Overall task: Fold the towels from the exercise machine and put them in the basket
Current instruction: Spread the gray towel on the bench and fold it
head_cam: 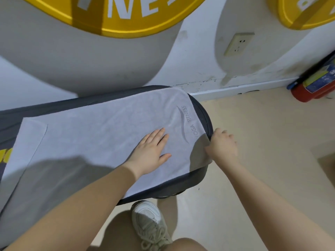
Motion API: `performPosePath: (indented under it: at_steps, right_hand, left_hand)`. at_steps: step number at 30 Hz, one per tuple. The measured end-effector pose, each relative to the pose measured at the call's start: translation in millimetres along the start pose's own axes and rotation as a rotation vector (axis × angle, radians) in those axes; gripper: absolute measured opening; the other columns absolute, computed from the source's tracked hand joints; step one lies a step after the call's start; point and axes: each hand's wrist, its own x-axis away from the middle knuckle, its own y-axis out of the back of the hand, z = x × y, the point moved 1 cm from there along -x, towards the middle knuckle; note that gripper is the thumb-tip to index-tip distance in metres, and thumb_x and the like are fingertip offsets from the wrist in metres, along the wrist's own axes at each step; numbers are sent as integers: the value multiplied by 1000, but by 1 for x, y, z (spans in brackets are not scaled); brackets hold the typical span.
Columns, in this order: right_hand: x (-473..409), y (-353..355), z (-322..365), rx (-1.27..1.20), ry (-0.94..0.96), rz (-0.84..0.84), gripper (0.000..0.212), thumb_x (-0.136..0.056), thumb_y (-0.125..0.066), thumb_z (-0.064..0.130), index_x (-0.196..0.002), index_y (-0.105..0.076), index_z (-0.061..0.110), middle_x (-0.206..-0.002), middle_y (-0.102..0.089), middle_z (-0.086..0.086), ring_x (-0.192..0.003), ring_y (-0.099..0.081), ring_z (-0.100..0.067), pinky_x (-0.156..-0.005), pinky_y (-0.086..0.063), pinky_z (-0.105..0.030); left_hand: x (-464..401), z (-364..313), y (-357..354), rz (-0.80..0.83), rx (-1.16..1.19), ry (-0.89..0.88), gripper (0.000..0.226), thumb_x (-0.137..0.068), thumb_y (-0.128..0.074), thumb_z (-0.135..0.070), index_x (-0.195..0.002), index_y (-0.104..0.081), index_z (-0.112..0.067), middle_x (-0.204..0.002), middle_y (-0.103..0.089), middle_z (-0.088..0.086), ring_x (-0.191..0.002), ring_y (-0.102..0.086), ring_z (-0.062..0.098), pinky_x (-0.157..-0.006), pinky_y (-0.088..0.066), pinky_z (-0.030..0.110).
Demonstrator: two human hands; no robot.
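A pale grey towel (94, 134) printed "YOGA FITNESS" lies spread flat along the dark padded bench of the exercise machine (204, 113). My left hand (150, 151) presses flat on the towel near its right end, fingers straight. My right hand (222, 145) pinches the towel's right edge where it hangs over the bench's rounded end. The towel's left end has a narrow flap folded over. No basket is in view.
A white wall with yellow signage and a socket (238, 43) stands behind the bench. A red fire extinguisher (311, 87) lies on the beige floor at the right. My shoe (148, 221) and knee are below the bench's front edge.
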Motion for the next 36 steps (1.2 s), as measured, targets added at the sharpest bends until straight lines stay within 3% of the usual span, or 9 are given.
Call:
performPosePath:
  at_steps: [4,7,12,18,21,24,28,31,36]
  right_hand:
    - [19,-4,84,-75,503,12,28,-94,-44,26,-112,-51,6,-121,-49,-14,-113,-45,-33,-89,-40,-39]
    - [41,-17,159,-91,790,100,29,-93,-46,23,-115,-54,6,-122,-50,-14,-115,-46,-33,-92,-41,-36]
    - [87,-39,271,-189,1027,241,24,-93,-44,16,-112,-54,4,-119,-53,-18,-113,-49,-34,-88,-37,-31]
    - [116,-65,364,-390,971,352,27,-93,-39,10,-119,-47,7,-126,-54,-15,-116,-49,-29,-91,-36,-29]
    - [120,-68,394,-424,929,346,31,-95,-42,16,-124,-45,8,-133,-43,-14,-116,-48,-27,-95,-35,-27]
    - [119,-74,414,-392,873,277,34,-94,-46,17,-126,-40,6,-137,-35,-14,-110,-52,-32,-94,-39,-34]
    - [116,-77,430,-204,797,185,38,-91,-44,7,-127,-36,-4,-141,-28,-21,-96,-54,-31,-77,-40,-33]
    - [105,-73,438,-128,813,197,26,-90,-47,11,-114,-50,0,-132,-46,-20,-112,-54,-32,-77,-42,-34]
    - [93,-43,438,-219,754,192,16,-82,-60,26,-89,-61,11,-99,-66,-12,-97,-61,-33,-79,-52,-36]
  left_hand:
    - [36,36,11,-73,69,138,67,-90,-15,-50,-144,-30,-12,-154,-22,6,-142,-22,22,-116,-15,34]
    - [74,78,11,-229,18,294,57,-81,-26,-41,-112,-64,-12,-115,-65,5,-107,-62,21,-86,-51,30]
    - [164,138,9,-332,-54,569,28,-72,-45,-26,-91,-62,-15,-81,-66,4,-71,-64,24,-57,-52,26]
    - [259,150,-4,-331,-99,1022,15,-77,-58,-20,-87,-63,-10,-76,-59,7,-63,-59,27,-50,-48,32]
    - [283,150,-9,-360,71,1228,37,-66,-79,-19,-96,-62,-5,-83,-60,14,-72,-60,34,-58,-47,38]
    - [295,154,-12,-420,213,1371,28,-78,-71,-25,-96,-63,-5,-93,-57,16,-86,-54,37,-68,-41,41]
    - [299,154,-23,-499,169,1244,18,-77,-72,-20,-73,-61,-7,-80,-56,11,-71,-55,32,-61,-34,34]
    - [301,152,-18,-585,224,1137,22,-86,-57,-27,-80,-60,-6,-75,-58,10,-64,-57,31,-56,-37,33]
    - [309,148,3,-661,213,1012,40,-86,-34,-41,-83,-60,-11,-59,-61,3,-50,-59,26,-41,-36,29]
